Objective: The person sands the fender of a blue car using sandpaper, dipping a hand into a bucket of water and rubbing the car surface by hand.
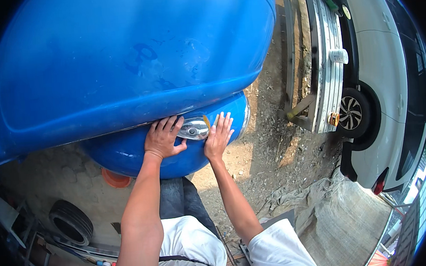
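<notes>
One bare left hand (162,138) at nine o'clock and one bare right hand (217,137) at three, fingers extended, flank the clear-lensed, amber-edged oval headlamp (193,129) in the curved, blue-painted fender (131,157), where uneven pressure could tilt it.

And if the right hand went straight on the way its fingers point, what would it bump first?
The right hand would probably meet the big blue panel first, though depth is hard to judge.

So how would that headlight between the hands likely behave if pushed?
The headlight is probably stiff, as it looks hard and smoothly curved. Its glossy surface may be slippery. It seems unlikely to roll, appearing seated in the blue fender.
</notes>
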Tool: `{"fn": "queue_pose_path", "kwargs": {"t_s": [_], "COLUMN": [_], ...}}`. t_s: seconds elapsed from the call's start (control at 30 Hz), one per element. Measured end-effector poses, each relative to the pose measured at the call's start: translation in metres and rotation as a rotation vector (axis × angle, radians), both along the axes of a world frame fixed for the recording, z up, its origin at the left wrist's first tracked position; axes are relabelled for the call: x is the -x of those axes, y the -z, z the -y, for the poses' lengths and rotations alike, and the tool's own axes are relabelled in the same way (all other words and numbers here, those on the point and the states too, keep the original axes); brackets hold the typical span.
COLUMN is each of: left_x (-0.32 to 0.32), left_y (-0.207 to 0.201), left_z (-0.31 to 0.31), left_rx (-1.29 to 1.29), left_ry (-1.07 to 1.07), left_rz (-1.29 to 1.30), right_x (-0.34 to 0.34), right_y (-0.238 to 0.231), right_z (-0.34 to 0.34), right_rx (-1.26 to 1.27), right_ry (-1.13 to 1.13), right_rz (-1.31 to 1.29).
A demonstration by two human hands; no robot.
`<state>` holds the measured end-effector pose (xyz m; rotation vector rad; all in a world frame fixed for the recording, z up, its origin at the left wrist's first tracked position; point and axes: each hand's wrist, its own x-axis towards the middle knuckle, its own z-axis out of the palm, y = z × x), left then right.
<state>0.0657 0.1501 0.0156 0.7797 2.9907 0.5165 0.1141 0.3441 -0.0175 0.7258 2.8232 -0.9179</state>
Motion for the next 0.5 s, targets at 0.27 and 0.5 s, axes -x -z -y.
{"fn": "queue_pose_path", "kwargs": {"t_s": [0.27, 0.5], "left_x": [-0.004, -0.002], "left_y": [0.003, 0.001], "left_z": [-0.007, -0.008], "left_rx": [-0.02, -0.013], "left_ry": [-0.006, -0.004], "left_rz": [0.014, 0.022], "right_x": [0.053, 0.027], "right_y": [0.009, 0.001], "right_z": [-0.045, -0.049], "right_rx": [0.018, 0.096], "right_ry": [-0.036, -0.19], "right_rz": [-0.022, -0.18]}}
